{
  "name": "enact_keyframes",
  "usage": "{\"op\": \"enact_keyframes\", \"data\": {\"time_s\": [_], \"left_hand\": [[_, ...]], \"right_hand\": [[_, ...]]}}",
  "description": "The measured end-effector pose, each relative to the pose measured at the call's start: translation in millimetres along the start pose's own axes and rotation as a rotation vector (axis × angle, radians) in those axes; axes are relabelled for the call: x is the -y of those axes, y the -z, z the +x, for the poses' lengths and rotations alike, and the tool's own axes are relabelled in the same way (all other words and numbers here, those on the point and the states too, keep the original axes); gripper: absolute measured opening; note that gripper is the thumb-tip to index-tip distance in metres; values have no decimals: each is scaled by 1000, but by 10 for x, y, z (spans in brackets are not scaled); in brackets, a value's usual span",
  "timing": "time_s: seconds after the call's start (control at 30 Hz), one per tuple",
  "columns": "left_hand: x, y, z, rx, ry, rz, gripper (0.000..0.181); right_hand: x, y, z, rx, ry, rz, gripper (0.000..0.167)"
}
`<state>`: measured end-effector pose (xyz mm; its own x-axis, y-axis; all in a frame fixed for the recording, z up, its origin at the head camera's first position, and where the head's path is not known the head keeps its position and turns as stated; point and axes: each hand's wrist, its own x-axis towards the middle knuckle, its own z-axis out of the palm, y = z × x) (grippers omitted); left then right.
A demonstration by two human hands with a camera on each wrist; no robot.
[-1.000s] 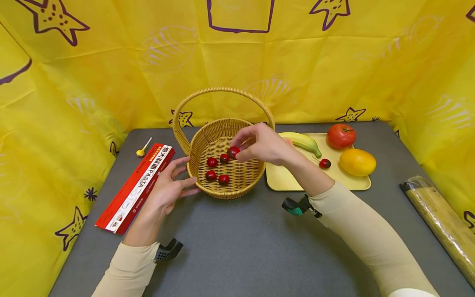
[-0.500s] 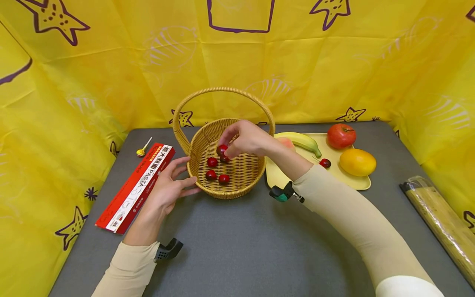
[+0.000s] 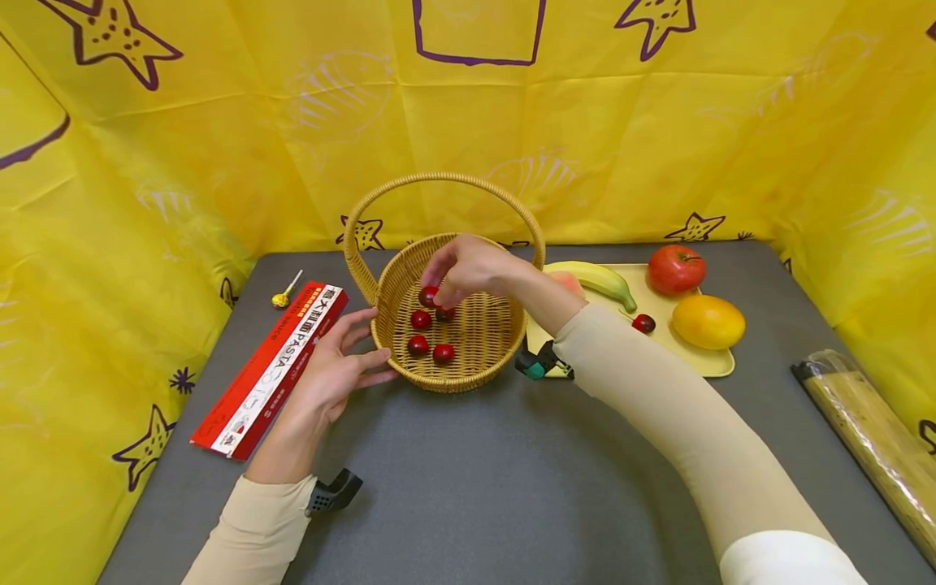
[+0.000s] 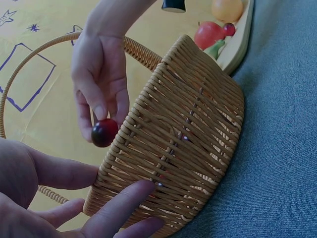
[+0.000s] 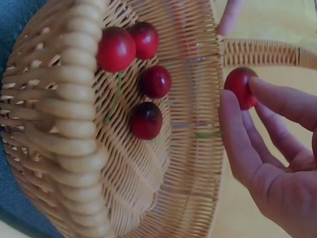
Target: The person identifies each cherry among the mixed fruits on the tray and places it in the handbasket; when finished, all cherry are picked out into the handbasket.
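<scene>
My right hand [image 3: 475,266] is over the inside of the wicker basket [image 3: 478,380], pinching a dark red cherry [image 5: 241,88] between thumb and fingertips. In the right wrist view, several other cherries [image 5: 146,120] lie on the basket floor, one showing a green stem. My left hand [image 3: 338,370] rests against the basket's left side. Its fingers are fairly straight, touching the rim and outer weave in the left wrist view. The held cherry [image 4: 104,132] appears near the rim there, above the basket floor. One basket cherry is partly hidden by my right hand in the head view.
A cream tray [image 3: 702,364] at right bears a banana [image 3: 595,279], a partly hidden pink fruit, a red apple [image 3: 676,270], a mango [image 3: 708,322] and a cherry [image 3: 643,323]. A pasta box [image 3: 270,370] and lollipop [image 3: 285,292] lie left; a plastic-wrapped pack [image 3: 870,439] lies right.
My right hand has moved left and slightly up within the basket, carrying the cherry. My left hand stays at the rim; the view has shifted very slightly.
</scene>
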<state>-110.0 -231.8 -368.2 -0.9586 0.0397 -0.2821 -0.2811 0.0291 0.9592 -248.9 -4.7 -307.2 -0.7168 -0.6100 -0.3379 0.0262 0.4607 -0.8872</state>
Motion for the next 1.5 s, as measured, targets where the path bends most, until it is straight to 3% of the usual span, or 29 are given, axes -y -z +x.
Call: {"op": "enact_keyframes", "data": {"time_s": [0.57, 1.5], "left_hand": [[13, -12, 26, -11, 1, 6, 69], [21, 15, 16, -4, -5, -1, 68]], "right_hand": [[-39, 6, 330, 138, 28, 47, 26], [-49, -117, 488, 267, -55, -233, 33]]}}
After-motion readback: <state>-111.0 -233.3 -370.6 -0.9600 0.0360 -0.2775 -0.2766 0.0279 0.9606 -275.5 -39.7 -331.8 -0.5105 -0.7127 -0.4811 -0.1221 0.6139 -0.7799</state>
